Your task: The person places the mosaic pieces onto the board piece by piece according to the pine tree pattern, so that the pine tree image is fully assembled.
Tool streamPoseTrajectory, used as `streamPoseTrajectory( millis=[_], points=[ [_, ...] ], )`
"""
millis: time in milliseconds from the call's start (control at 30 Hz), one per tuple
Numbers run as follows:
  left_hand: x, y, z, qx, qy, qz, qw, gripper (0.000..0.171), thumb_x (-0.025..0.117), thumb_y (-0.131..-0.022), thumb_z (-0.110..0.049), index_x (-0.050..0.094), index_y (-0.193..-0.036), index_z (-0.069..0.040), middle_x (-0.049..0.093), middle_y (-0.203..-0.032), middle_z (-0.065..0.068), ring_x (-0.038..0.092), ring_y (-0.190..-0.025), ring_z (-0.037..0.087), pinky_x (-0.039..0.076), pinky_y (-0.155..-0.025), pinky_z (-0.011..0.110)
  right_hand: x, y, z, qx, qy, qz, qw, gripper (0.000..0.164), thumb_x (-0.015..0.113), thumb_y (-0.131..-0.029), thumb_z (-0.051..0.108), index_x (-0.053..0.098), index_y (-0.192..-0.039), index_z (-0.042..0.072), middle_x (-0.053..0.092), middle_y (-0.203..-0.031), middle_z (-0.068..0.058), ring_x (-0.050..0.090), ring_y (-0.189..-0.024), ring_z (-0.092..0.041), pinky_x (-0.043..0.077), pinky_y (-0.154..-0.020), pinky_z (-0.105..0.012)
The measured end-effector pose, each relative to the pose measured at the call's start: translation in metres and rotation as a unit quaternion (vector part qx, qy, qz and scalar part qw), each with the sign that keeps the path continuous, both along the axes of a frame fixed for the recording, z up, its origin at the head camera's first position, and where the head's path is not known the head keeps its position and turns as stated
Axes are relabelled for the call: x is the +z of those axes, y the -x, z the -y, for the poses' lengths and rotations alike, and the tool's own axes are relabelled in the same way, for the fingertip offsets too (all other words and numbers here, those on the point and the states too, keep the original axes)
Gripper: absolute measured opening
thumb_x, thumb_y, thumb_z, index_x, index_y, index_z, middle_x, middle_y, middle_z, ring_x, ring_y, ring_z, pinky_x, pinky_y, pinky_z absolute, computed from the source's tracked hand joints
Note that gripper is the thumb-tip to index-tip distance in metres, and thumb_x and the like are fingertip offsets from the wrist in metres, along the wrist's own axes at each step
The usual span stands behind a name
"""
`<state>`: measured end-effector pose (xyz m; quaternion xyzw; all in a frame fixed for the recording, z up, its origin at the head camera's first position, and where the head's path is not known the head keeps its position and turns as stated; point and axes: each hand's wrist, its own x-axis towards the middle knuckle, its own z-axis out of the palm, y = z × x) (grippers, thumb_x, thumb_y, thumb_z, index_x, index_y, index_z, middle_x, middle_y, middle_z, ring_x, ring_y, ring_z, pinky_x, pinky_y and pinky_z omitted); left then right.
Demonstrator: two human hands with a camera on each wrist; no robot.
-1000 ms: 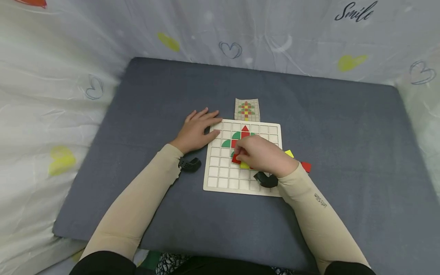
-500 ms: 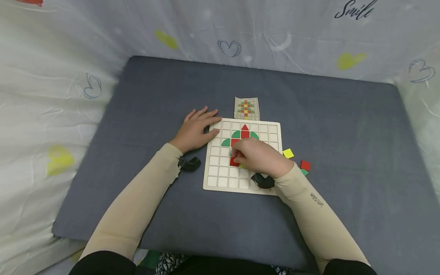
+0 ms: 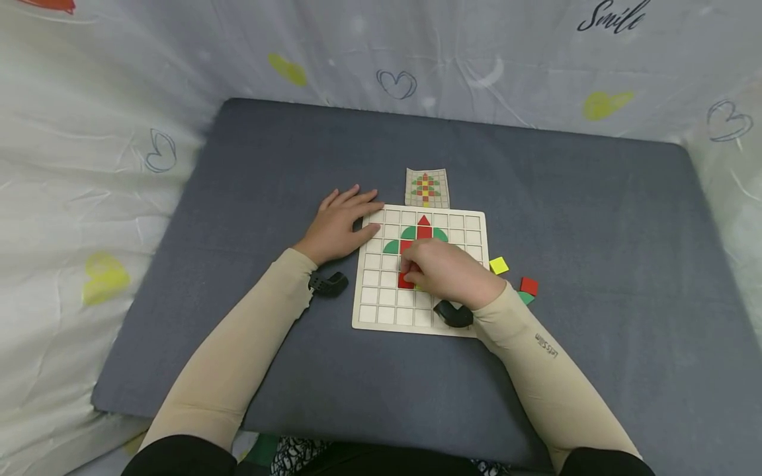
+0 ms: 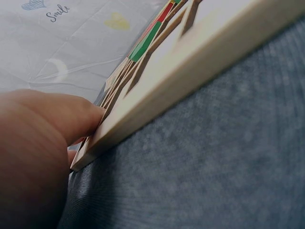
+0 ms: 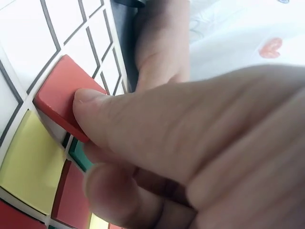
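A wooden grid board (image 3: 389,326) lies on the table with coloured tiles forming a tree-like figure in its cells. My left hand (image 3: 339,228) rests at its upper left corner, fingers spread. In the left wrist view the thumb (image 4: 78,114) lies on the board's edge. My right hand (image 3: 446,270) is over the middle of the board. It pinches a red square tile (image 5: 57,98), thumb on the tile's face, beside a yellow square tile (image 5: 33,160). The tile sits slightly tilted at its cell. Part of the figure is hidden under the right hand.
A pattern card (image 3: 426,187) with a small printed tree lies behind the board. To the board's right are a loose yellow square (image 3: 499,266), a red square (image 3: 528,285) and a green piece (image 3: 526,297). A white printed curtain (image 3: 357,39) hangs behind the grey table (image 3: 595,264).
My right hand has shifted slightly left, and the red tile has turned from askew to nearly in line with the grid. My left hand stays on the board's corner.
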<state>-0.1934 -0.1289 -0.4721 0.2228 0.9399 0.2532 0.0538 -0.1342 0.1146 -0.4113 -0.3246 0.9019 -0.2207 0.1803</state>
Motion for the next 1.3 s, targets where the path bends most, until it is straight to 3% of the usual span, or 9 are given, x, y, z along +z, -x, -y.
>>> streamPoseTrajectory(
  millis=[367, 533, 633, 967, 1300],
  points=[
    [0.003, -0.003, 0.004, 0.005, 0.000, -0.002, 1.0000, 0.052, 0.059, -0.107, -0.044, 0.056, -0.155, -0.024, 0.039, -0.168, -0.001, 0.019, -0.162, 0.024, 0.000, -0.133, 0.048, -0.001, 0.002, 0.005, -0.005, -0.009, -0.004, 1.000, 0.016, 0.072, -0.096, 0.002, 0.077, -0.084, 0.012, 0.069, -0.081, 0.004, 0.059, -0.073, -0.014, 0.052, -0.068, -0.029],
    [0.002, -0.003, 0.006, 0.007, 0.002, 0.004, 1.0000, 0.053, 0.059, -0.107, -0.044, 0.055, -0.156, -0.024, 0.038, -0.169, -0.001, 0.018, -0.162, 0.024, 0.000, -0.133, 0.048, -0.001, 0.004, 0.003, 0.008, 0.001, 0.007, 1.000, 0.027, 0.066, -0.093, -0.005, 0.070, -0.071, 0.012, 0.050, -0.068, 0.006, 0.042, -0.063, -0.012, 0.036, -0.058, -0.027],
    [0.003, -0.003, 0.006, 0.008, 0.002, 0.007, 0.9999, 0.053, 0.059, -0.107, -0.044, 0.055, -0.156, -0.025, 0.038, -0.169, -0.002, 0.018, -0.162, 0.024, 0.000, -0.133, 0.048, 0.000, 0.005, 0.000, 0.005, 0.004, 0.004, 1.000, 0.028, 0.065, -0.091, -0.005, 0.068, -0.069, 0.013, 0.047, -0.066, 0.006, 0.041, -0.062, -0.012, 0.034, -0.059, -0.027],
    [0.003, 0.000, 0.002, 0.002, 0.006, 0.018, 0.9998, 0.055, 0.058, -0.107, -0.046, 0.052, -0.158, -0.026, 0.035, -0.170, -0.003, 0.015, -0.163, 0.023, -0.001, -0.132, 0.048, 0.008, 0.004, -0.020, -0.030, -0.018, -0.001, 0.999, 0.011, 0.071, -0.098, 0.006, 0.080, -0.094, 0.009, 0.071, -0.084, 0.001, 0.058, -0.072, -0.016, 0.052, -0.070, -0.032],
    [0.001, 0.000, 0.000, -0.002, 0.001, 0.010, 1.0000, 0.054, 0.059, -0.107, -0.045, 0.053, -0.157, -0.025, 0.036, -0.170, -0.003, 0.016, -0.163, 0.023, -0.001, -0.132, 0.048, 0.014, 0.002, -0.055, -0.075, -0.001, 0.014, 0.997, 0.009, 0.073, -0.099, 0.010, 0.081, -0.102, 0.007, 0.074, -0.091, -0.002, 0.060, -0.077, -0.017, 0.054, -0.072, -0.034]
  ],
)
